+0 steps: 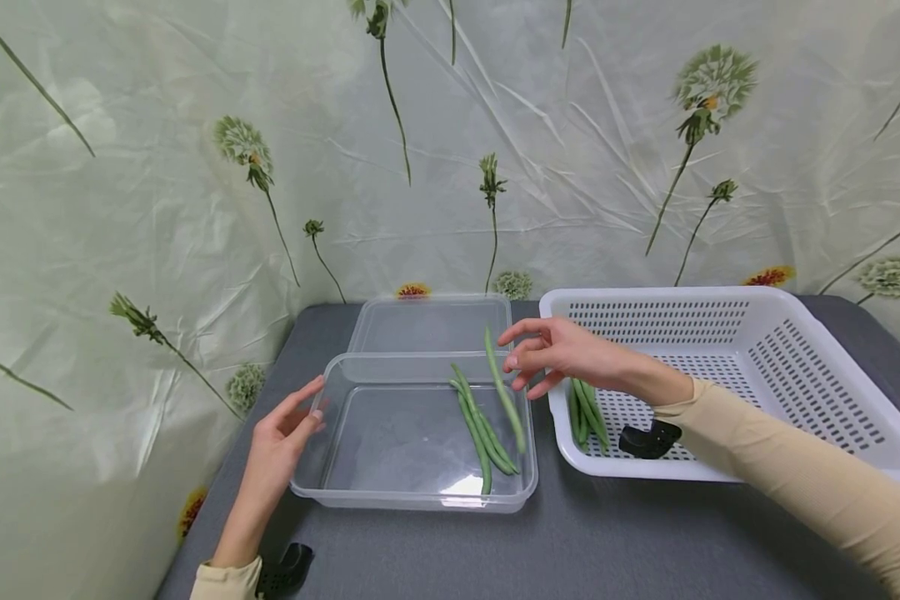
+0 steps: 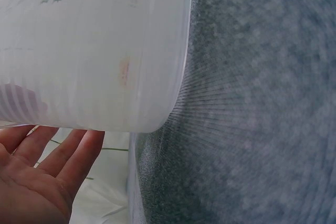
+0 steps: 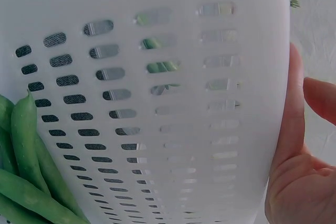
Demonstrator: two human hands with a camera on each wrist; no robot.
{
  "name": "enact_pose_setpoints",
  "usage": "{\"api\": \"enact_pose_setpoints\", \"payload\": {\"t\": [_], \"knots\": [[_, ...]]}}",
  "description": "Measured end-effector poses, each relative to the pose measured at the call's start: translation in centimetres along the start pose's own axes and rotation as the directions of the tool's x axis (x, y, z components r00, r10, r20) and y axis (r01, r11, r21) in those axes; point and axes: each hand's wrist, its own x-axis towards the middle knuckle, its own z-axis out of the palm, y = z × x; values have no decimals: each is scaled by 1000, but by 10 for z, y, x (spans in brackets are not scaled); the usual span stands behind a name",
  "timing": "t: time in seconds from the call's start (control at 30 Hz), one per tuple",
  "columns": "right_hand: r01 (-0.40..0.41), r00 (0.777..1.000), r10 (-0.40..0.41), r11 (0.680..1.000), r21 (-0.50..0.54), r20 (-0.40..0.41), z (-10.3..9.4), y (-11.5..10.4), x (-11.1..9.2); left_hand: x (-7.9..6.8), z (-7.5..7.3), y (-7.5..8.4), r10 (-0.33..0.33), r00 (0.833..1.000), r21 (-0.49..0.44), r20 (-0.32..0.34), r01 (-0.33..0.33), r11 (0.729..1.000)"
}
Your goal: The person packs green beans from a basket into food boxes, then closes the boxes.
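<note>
A clear plastic container [image 1: 397,497] stands on the table with green beans [image 1: 480,425] lying in its right half. One more green bean [image 1: 504,392] slants near the right wall, its upper end above the rim and just beside my right fingertips. My right hand [image 1: 562,354] is over the gap between container and basket, its fingers loosely bent and apart, with nothing between them. My left hand [image 1: 281,437] touches the container's left end. In the left wrist view, its extended fingers [image 2: 79,156] meet the outside of the cloudy wall.
A white perforated basket [image 1: 750,475] stands at the right, with several green beans [image 1: 587,414] in its left corner, under my right forearm. Behind the container lies a clear plastic lid [image 1: 427,323]. A flowered sheet [image 1: 330,125] hangs along the back of the grey table [image 1: 607,542].
</note>
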Motion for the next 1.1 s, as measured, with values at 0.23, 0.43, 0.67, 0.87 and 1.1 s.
{"api": "enact_pose_setpoints", "payload": {"t": [0.23, 0.43, 0.67, 0.87, 1.1], "knots": [[3, 1000, -3, 1000, -7, 8, 0, -1, -1, 0, 0, 0, 1, 1000, 6, -5, -1, 1000], [18, 1000, -18, 1000, -21, -8, -6, -4, -8, 0, 1, 0, -1, 1000, 1, -1, 1, 1000], [-2, 998, -1, 999, -51, -61, -24, -9, -21, 1, 0, 1, 1, 1000, 3, -7, -1, 1000], [-21, 998, 13, 991, -133, -60, -46, 3, -35, 2, 0, 3, -5, 1000, 10, -3, 5, 1000], [-45, 996, 32, 984, -170, -78, -67, 16, -41, -1, 0, 2, -10, 1000, 1, -4, 10, 1000]]}}
